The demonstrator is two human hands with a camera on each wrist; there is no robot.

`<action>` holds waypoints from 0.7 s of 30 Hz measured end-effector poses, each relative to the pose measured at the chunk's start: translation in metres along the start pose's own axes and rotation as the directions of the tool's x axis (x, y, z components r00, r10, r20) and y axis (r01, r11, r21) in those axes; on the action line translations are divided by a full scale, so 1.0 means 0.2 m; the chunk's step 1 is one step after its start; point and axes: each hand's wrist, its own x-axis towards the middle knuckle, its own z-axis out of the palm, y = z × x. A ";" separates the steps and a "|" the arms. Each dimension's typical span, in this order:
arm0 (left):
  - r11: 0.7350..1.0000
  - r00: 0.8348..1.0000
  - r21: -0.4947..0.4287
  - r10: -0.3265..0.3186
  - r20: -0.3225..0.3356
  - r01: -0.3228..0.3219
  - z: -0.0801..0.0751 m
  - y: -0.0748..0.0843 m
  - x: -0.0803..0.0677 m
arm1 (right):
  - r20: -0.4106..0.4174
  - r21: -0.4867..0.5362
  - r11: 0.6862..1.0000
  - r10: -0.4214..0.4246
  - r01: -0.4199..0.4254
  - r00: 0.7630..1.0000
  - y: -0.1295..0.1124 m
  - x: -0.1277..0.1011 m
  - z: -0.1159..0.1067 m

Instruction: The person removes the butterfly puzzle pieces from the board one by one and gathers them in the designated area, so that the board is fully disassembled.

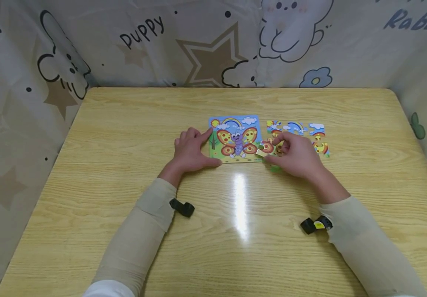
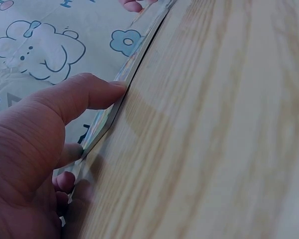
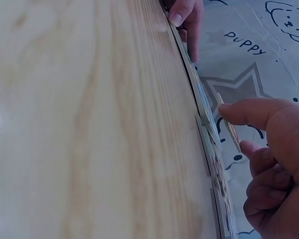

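A square board with a butterfly picture [image 1: 238, 142] lies flat on the table. At its left side, my left hand [image 1: 193, 152] touches it with thumb and index finger spread. The thumb [image 2: 102, 92] rests on the near edge in the left wrist view. Over the board's lower right side, my right hand [image 1: 295, 156] pinches a thin puzzle piece [image 1: 267, 146] between thumb and finger. In the right wrist view that piece [image 3: 232, 133] stands tilted above the board, its other fingers folded behind. Several loose puzzle pieces [image 1: 316, 128] lie just right of the board, partly hidden by the right hand.
The wooden table [image 1: 236, 264] has a bright reflection across its front middle. A patterned cloth [image 1: 206, 49] with cartoon animals and stars rises behind and beside it. Dark wrist cameras sit on both sleeves, the left one [image 1: 182, 207] and the right one [image 1: 315, 225].
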 end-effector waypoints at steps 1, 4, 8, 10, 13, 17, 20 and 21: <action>1.000 1.000 0.001 0.000 -0.001 0.000 0.00 0.00 0.00 | 0.003 0.003 1.000 0.000 0.000 1.000 0.01 -0.01 -0.01; 1.000 1.000 0.004 -0.002 0.000 0.002 0.01 0.00 0.01 | -0.002 0.015 1.000 -0.003 0.003 1.000 0.03 -0.02 -0.02; 1.000 1.000 0.007 -0.009 0.003 0.009 0.01 0.00 0.01 | -0.016 0.026 1.000 -0.017 0.018 1.000 0.07 -0.05 -0.04; 1.000 1.000 0.007 -0.007 0.004 0.007 0.01 0.00 0.01 | -0.024 0.029 0.999 -0.016 0.017 1.000 0.08 -0.05 -0.05; 1.000 1.000 0.006 -0.004 0.004 0.004 0.01 0.00 0.01 | -0.032 0.028 1.000 -0.009 0.010 0.999 0.11 -0.07 -0.06; 1.000 1.000 -0.001 0.000 0.002 0.000 0.01 0.00 0.01 | -0.048 0.036 0.999 0.013 -0.011 0.999 0.14 -0.09 -0.08; 1.000 1.000 -0.001 -0.001 0.001 0.001 0.01 0.00 0.00 | -0.060 0.036 0.999 0.008 -0.006 0.998 0.16 -0.10 -0.10; 1.000 1.000 0.001 -0.001 0.001 0.001 0.01 0.00 0.00 | -0.062 0.036 0.999 0.002 0.001 0.998 0.17 -0.11 -0.11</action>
